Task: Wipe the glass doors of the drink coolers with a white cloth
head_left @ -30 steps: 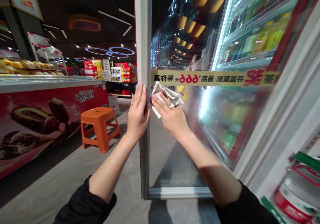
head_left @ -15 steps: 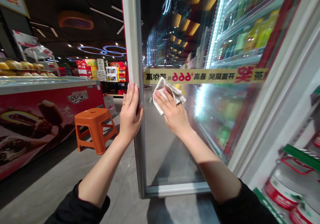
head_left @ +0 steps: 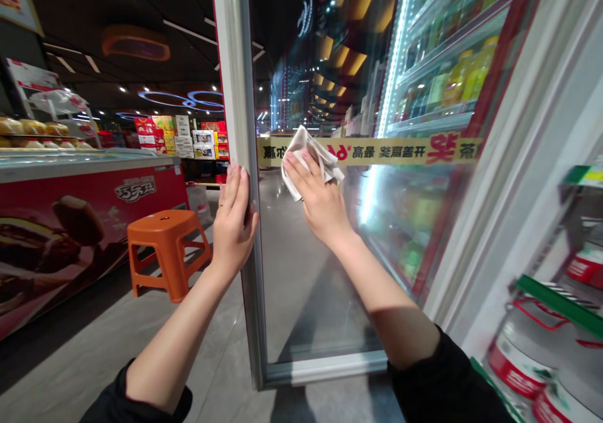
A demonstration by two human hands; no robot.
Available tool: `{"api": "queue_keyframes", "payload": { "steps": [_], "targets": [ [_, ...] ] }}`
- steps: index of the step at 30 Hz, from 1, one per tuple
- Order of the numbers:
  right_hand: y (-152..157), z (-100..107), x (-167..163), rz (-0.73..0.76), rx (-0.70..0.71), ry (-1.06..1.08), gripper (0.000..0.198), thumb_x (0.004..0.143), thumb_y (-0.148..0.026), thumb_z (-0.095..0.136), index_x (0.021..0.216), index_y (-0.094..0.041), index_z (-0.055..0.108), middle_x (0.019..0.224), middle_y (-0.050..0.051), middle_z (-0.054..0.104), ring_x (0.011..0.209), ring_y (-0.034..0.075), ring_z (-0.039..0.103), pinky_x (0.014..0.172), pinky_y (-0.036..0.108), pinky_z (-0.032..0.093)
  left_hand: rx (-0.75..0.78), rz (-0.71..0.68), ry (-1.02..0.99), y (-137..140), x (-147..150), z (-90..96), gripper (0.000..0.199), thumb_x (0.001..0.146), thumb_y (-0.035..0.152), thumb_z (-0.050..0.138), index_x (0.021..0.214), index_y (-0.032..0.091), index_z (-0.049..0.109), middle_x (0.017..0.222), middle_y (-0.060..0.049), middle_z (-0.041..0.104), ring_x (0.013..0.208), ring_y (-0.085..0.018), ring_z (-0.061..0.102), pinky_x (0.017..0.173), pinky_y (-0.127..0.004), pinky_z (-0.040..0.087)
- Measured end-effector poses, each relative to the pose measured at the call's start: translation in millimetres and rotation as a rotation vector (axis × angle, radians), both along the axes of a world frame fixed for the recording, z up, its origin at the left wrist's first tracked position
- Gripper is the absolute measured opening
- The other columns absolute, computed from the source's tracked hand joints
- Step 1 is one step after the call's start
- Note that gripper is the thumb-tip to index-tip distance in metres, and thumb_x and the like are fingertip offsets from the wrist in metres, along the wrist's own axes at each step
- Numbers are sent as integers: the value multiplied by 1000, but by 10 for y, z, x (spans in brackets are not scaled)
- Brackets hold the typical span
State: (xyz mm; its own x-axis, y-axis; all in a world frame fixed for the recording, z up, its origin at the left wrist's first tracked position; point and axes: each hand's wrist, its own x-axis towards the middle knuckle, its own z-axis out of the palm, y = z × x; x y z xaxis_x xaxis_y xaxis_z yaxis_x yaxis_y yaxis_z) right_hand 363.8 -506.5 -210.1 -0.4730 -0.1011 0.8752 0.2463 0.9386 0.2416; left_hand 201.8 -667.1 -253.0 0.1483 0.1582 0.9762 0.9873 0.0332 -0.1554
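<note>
My right hand (head_left: 325, 212) presses a folded white cloth (head_left: 323, 149) against the glass door (head_left: 320, 303), with its fingers over the cloth. The cloth overlaps a yellow strip (head_left: 400, 151) with reversed lettering and hides part of its digits. My left hand (head_left: 233, 219) rests on the light door frame (head_left: 234, 65) at the door's free edge. Its fingers lie straight and flat along the frame, while the thumb sits toward the glass side. The door stands swung open.
An orange plastic stool (head_left: 167, 247) stands on the floor at left, beside a red ice-cream freezer (head_left: 94, 222). Bottles on lit shelves (head_left: 438, 115) show through the glass. Large water jugs (head_left: 522, 347) sit on a rack at lower right. Stacked boxes (head_left: 183, 135) are farther back.
My right hand and the cloth have moved up the glass, from just below the yellow strip to over it. My left hand stays on the frame. The view has shifted slightly right.
</note>
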Motion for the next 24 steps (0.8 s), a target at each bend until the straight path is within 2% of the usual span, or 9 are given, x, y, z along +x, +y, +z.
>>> {"api": "queue_keyframes", "payload": {
  "steps": [2,6,9,11,14,16,19,22,24],
  "targets": [
    [25,-49,41,-5,37,-47,79,101,6,33,173,-24,40,181,0,38,171,22,31,106,37,68,-1,14,0,22,-33,-12,94,100,2,47,181,37,15,188,1,17,174,-24,19,143,-48,21],
    [313,-144,261,25,59,-29,89,98,10,36,176,-32,32,177,-1,46,169,21,37,123,43,59,11,25,-9,74,-71,-39,95,99,2,50,181,37,15,188,1,15,174,-24,18,144,-46,19],
    [550,-51,354,63,-13,87,89,101,7,36,176,-40,27,177,-5,48,169,22,37,137,53,45,27,62,-19,95,-70,-48,95,99,2,48,181,35,14,188,-1,15,173,-24,18,143,-46,20],
    [620,50,328,115,-54,133,88,103,5,35,176,-44,26,177,-8,47,170,22,35,140,56,38,24,96,-34,102,-68,-53,93,101,3,46,181,34,13,188,-3,15,173,-24,18,143,-46,21],
    [582,116,219,167,-76,130,87,103,5,34,176,-42,31,178,-8,45,171,22,31,138,55,42,20,134,-60,122,-56,-63,87,105,6,44,181,34,13,187,-4,16,173,-24,18,143,-48,21],
    [524,50,173,171,-70,86,86,102,6,34,175,-41,35,178,-8,45,171,21,31,134,49,49,47,168,-85,154,-20,-69,83,107,8,43,181,33,13,187,-5,17,173,-25,18,143,-52,20],
    [517,-168,235,170,-35,-10,85,102,6,35,174,-39,39,177,-7,45,169,19,34,129,42,55,100,255,-73,228,115,-59,82,108,4,34,181,34,10,186,-3,19,173,-22,16,144,-50,18],
    [669,-352,434,155,-25,-20,82,103,6,34,173,-36,41,175,-4,48,168,19,37,133,43,50,73,320,51,325,322,-10,84,107,-1,27,181,34,8,183,0,26,171,-15,18,145,-39,15],
    [812,-376,569,142,-53,33,81,104,5,34,173,-36,41,175,-4,49,168,19,36,137,46,43,29,322,138,404,457,44,83,108,-1,29,181,31,6,181,-2,30,170,-14,22,144,-34,16]
  ]
}}
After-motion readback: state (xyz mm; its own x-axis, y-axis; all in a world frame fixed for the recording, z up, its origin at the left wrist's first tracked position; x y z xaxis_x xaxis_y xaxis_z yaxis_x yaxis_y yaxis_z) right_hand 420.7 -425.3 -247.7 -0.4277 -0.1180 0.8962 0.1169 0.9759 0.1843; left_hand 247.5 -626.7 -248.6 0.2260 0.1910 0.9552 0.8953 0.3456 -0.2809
